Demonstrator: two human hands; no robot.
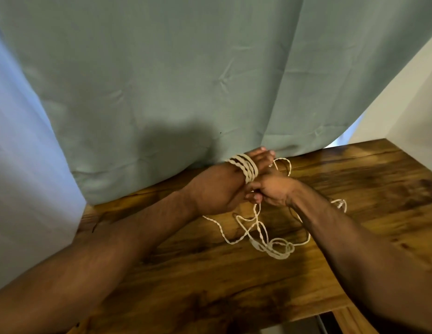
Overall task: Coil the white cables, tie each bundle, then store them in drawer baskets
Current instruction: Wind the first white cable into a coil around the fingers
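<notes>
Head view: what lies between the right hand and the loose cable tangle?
In the head view, only slack strands of the same white cable, running from the right hand down to the tangle over bare wooden table.

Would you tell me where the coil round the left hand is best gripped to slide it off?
Likely across all turns of the white cable coil together, approached from the right hand, drawn off the left hand toward its fingertips: the turns lie side by side, so a one-strand grip would loosen them.

Left hand [222, 189] reaches forward, fingers straight inside the coiled white cable [244, 166] (several turns); right hand [273, 189], just beside that coil, pinches a strand.
</notes>
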